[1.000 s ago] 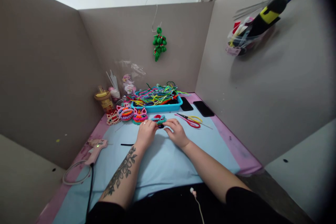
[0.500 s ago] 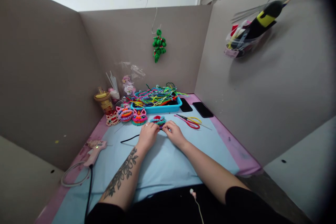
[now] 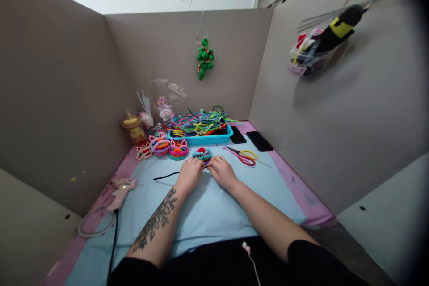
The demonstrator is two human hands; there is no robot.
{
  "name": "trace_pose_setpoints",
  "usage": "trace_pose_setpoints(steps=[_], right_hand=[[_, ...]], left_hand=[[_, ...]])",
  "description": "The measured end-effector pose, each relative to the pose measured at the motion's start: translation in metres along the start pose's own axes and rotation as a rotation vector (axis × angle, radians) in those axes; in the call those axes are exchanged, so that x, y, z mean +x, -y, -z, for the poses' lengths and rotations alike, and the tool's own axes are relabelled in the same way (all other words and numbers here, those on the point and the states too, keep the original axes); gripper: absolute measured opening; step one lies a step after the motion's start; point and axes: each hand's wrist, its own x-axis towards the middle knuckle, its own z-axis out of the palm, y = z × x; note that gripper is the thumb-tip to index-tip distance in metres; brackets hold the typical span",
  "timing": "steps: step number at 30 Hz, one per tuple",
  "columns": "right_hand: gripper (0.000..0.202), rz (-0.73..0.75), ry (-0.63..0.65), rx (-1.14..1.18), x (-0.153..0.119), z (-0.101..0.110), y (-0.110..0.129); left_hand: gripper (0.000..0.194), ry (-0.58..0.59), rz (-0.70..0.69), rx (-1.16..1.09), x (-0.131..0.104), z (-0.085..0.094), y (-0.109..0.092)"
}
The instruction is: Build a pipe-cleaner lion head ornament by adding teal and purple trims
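Note:
A thin black pipe cleaner (image 3: pixel 166 176) runs out to the left from under my left hand (image 3: pixel 191 173), whose fingers are closed on it. My right hand (image 3: pixel 221 170) pinches the black strand at its other end, close beside the left fingertips. Just beyond the fingers lies a teal and red fuzzy piece (image 3: pixel 202 154), with a bit of purple between it and my hands. Several finished-looking fuzzy animal faces stand to the left, the nearest one pink and orange with a teal edge (image 3: pixel 178 150).
A blue tray (image 3: pixel 201 140) of colourful pipe cleaners sits at the back. Red-handled scissors (image 3: pixel 246 159), yellow-handled scissors (image 3: pixel 250 153) and two phones (image 3: pixel 259 141) lie to the right. A pink glue gun (image 3: pixel 122 193) with its cord is at left. Grey partitions (image 3: pixel 167 53) surround the table.
Both hands stay close together, with only a slight shift of the fingers. The black pipe cleaner's free end has moved very slightly. The view has shifted a little.

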Motion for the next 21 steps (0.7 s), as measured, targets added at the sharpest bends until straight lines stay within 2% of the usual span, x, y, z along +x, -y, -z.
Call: trace_pose_setpoints(steps=[6,13,16,21], right_hand=[[0.010,-0.322,-0.109,0.425,0.005,-0.003,0.001],[0.016,-0.551,-0.218,0.740,0.008,-0.015,0.001],[0.024,-0.621,-0.220,0.920,0.010,-0.021,0.003],[0.033,-0.657,-0.195,1.122,0.011,-0.023,0.006]], left_hand=[[0.009,-0.043,0.042,-0.101,0.001,0.001,-0.005],[0.008,-0.184,0.144,-0.477,0.003,-0.008,-0.015],[0.009,-0.244,0.191,-0.544,0.005,-0.015,-0.024],[0.010,-0.304,0.214,-0.606,0.004,-0.022,-0.032]])
